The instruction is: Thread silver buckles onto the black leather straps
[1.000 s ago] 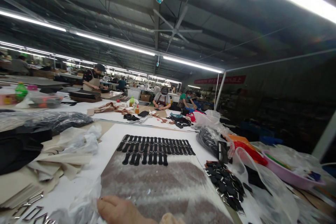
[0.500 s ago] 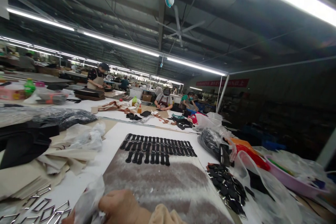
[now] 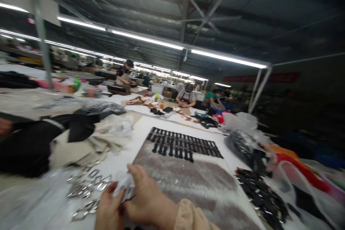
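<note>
In the lower middle my left hand (image 3: 110,206) and my right hand (image 3: 151,197), with its beige sleeve, come close together around a crumpled clear plastic bag (image 3: 127,186). The fingers of both hands close on the bag; its contents are too blurred to make out. Left of my hands lie several loose metal rectangular buckles (image 3: 83,190). Beyond my right hand is a brown board (image 3: 205,181), dusted white, with rows of black strap tabs (image 3: 185,143) along its far part.
At right lies a heap of black tabs with metal buckles (image 3: 262,196) beside plastic bags (image 3: 241,143). Black fabric (image 3: 24,151) and cream cloth (image 3: 72,147) lie at left. Another person's hand (image 3: 4,127) shows at the left edge. Co-workers sit or stand at tables beyond.
The view has swung left, so the scene sits further right. The bag has moved nearer the board, and my left hand now shows clearly beside my right hand on it.
</note>
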